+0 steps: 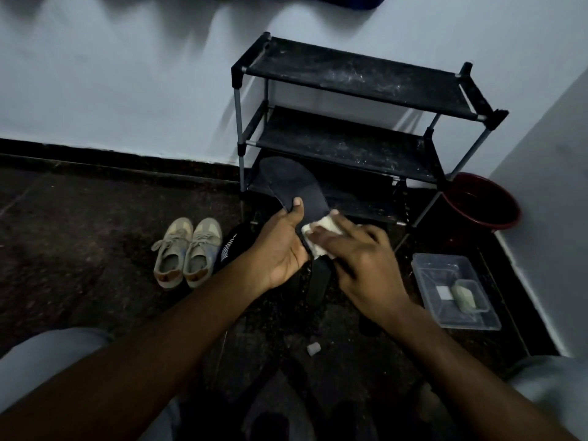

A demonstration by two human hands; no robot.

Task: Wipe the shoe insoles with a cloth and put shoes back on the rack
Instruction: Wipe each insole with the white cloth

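Observation:
A dark insole point(292, 183) is held up in front of the black shoe rack point(356, 78). My left hand point(280, 243) grips its lower part, thumb on top. My right hand point(359, 259) presses a white cloth point(321, 233) against the insole with straight fingers. Below my hands lies a black shoe point(230, 246) and another dark insole point(318, 281) on the floor. A pair of beige sneakers point(187, 253) stands on the floor to the left. The rack's shelves are dusty and hold no shoes that I can see.
A clear plastic tub point(477, 319) holding a sponge sits on the floor at the right. A dark red basin point(506, 214) stands by the rack in the corner. A small grey cap point(313, 349) lies on the dark floor. White walls bound the back and right.

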